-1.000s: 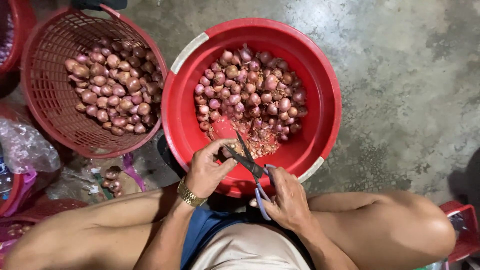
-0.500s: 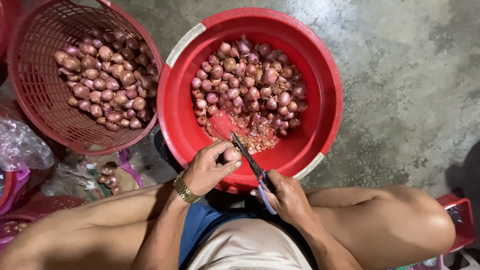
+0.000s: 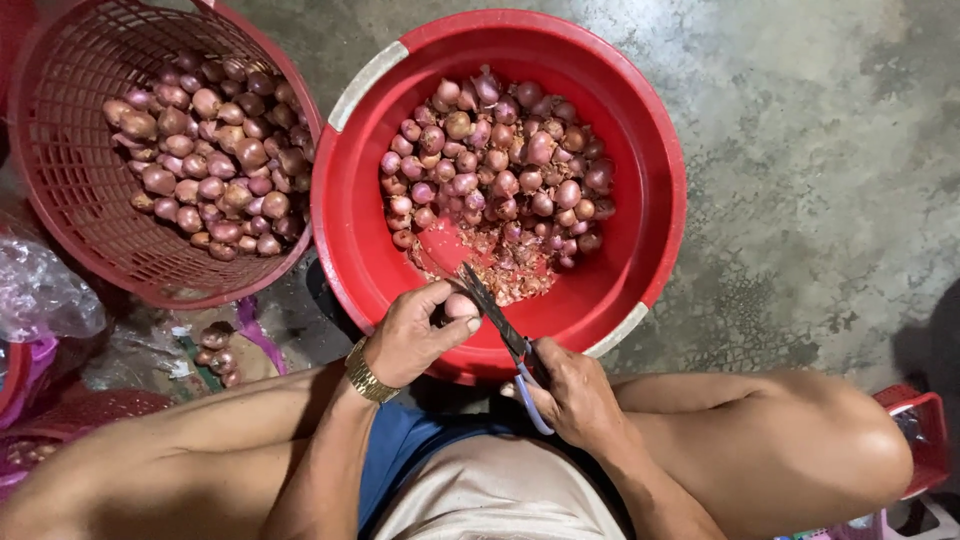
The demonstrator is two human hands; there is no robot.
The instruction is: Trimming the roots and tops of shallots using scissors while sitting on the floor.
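Gripping a single shallot [image 3: 461,305] between thumb and fingertips, the left hand [image 3: 415,335] is closed around it just above the near rim of a round red basin [image 3: 350,210], a gold-coloured watch [image 3: 368,374] showing on its wrist. The right hand [image 3: 575,395] is clamped around the blue handles of a pair of scissors [image 3: 500,325], whose dark blades are touching the held shallot from the right side. Both hands are hovering over the near edge of the basin, between the person's bare knees. Inside the basin, a heap of reddish-purple shallots [image 3: 500,165] is lying toward the far side, with a scatter of papery skin trimmings [image 3: 505,268] on the bare red bottom nearer the hands. To the left of the basin, touching its rim, a red mesh basket [image 3: 70,200] is holding another pile of shallots [image 3: 205,150] against its right wall. A crumpled clear plastic bag [image 3: 40,290] is lying at the far left, and all of it is sitting on a grey concrete floor [image 3: 800,150].
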